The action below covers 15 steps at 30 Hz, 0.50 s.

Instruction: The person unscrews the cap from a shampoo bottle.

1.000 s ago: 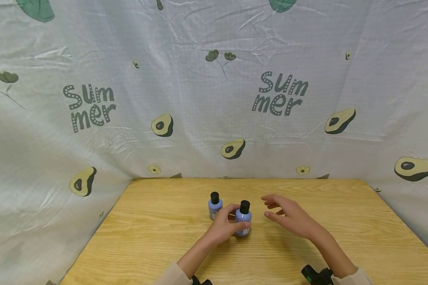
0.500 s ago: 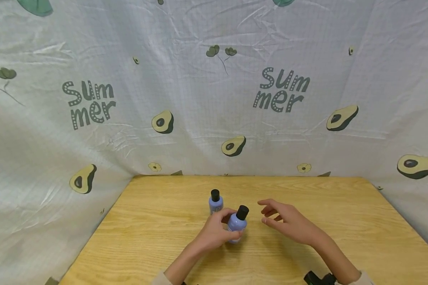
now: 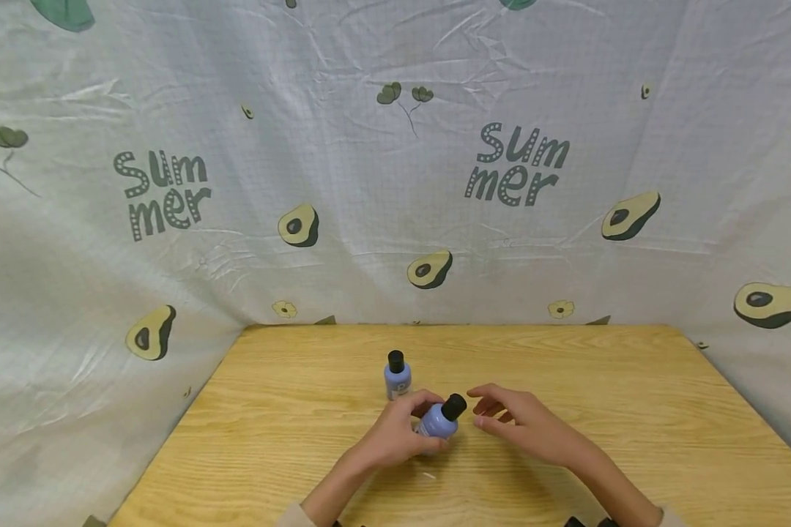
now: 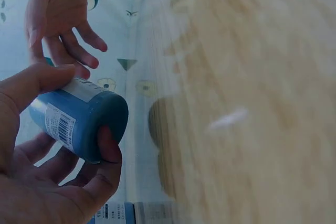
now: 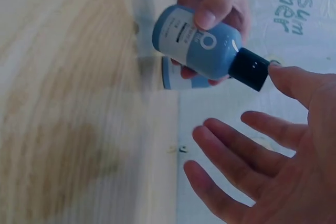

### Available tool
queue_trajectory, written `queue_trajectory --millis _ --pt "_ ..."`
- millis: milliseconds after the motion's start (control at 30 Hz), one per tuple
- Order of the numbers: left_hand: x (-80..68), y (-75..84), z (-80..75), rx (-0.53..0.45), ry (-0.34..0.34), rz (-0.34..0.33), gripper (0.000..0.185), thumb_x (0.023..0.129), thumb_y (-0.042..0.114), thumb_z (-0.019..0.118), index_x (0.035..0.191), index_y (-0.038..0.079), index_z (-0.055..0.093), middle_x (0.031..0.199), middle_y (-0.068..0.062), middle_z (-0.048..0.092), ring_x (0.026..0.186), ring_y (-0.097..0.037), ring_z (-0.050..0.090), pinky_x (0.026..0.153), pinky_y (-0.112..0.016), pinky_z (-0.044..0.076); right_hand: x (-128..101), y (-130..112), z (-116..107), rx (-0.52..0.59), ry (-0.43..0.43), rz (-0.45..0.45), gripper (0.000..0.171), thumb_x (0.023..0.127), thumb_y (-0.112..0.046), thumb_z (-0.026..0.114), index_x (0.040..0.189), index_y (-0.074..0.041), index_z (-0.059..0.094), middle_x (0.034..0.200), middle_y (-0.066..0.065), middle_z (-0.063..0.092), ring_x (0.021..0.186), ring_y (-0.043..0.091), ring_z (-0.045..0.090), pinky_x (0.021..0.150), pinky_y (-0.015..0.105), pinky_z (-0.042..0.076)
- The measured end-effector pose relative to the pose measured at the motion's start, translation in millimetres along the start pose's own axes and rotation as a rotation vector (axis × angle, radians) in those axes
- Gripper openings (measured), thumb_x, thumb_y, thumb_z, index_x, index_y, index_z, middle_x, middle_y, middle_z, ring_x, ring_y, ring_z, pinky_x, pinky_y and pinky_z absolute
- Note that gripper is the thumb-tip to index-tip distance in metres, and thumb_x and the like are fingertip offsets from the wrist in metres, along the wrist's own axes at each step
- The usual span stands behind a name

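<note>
My left hand (image 3: 395, 433) grips a blue-purple bottle (image 3: 439, 422) by its body, thumb on one side and fingers on the other. In the left wrist view the bottle (image 4: 86, 111) shows a white label with a barcode and its round base, raised off the table. It tilts with its black cap (image 3: 454, 407) toward my right hand (image 3: 524, 426), whose fingers are spread and hold nothing. The right wrist view has that thumb overlapping the end of the cap (image 5: 249, 69). A second, similar bottle (image 3: 398, 380) stands upright behind my left hand.
The wooden table (image 3: 290, 395) lies beneath both hands. Behind it and along the sides hangs a pale curtain (image 3: 362, 183) printed with avocados and lettering. Black wrist gear shows at the bottom edge of the head view.
My left hand has lifted the bottle, drawn it nearer and tipped it so the cap leans right. My right hand has come closer to the cap, moving left and slightly nearer.
</note>
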<state>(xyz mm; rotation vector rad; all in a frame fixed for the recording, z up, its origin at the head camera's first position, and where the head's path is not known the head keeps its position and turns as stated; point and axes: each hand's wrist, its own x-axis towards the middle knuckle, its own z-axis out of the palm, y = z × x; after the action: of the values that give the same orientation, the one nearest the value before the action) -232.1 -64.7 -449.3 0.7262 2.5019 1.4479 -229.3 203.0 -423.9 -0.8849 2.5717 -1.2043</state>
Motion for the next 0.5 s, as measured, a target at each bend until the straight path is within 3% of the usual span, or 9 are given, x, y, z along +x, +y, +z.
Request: queue_trajectory --millis 167,267,400,500 --pt "1.4 -0.5 0.4 0.000 -0.041 0.006 0.047 0.082 0.022 0.087 0.125 0.021 0.069 0.115 0.006 0.072 0.107 -0.011 0.064 0.091 -0.030 0.051 3 -2 8 0.002 0.075 0.029 0.042 0.104 -0.038 0.062 0.134 -0.009 0.063 0.104 0.001 0.071 0.091 0.008 0.066 0.076 0.026 0.055" --pt "2.0 -0.2 2.4 0.002 -0.067 0.020 0.046 0.082 0.023 0.087 0.124 0.022 0.069 0.113 0.008 0.072 0.106 -0.009 0.064 0.091 -0.028 0.051 5 -5 14 -0.019 0.153 0.084 0.038 0.101 -0.046 0.065 0.119 -0.013 0.070 0.090 0.000 0.072 0.076 0.005 0.063 0.067 0.025 0.052" --pt "2.9 0.8 5.2 0.003 -0.072 0.033 0.046 0.082 0.023 0.089 0.123 0.022 0.069 0.112 0.008 0.072 0.105 -0.009 0.064 0.091 -0.027 0.050 5 -8 17 -0.041 0.235 0.180 0.037 0.098 -0.052 0.066 0.096 -0.016 0.072 0.076 0.002 0.070 0.061 0.009 0.060 0.056 0.026 0.049" --pt "3.6 1.2 6.6 0.002 -0.070 0.029 0.047 0.081 0.023 0.089 0.123 0.022 0.069 0.113 0.007 0.072 0.106 -0.010 0.064 0.091 -0.027 0.050 4 -11 17 -0.055 0.237 0.214 0.043 0.098 -0.055 0.065 0.086 -0.014 0.072 0.067 0.001 0.068 0.055 0.012 0.060 0.053 0.027 0.048"
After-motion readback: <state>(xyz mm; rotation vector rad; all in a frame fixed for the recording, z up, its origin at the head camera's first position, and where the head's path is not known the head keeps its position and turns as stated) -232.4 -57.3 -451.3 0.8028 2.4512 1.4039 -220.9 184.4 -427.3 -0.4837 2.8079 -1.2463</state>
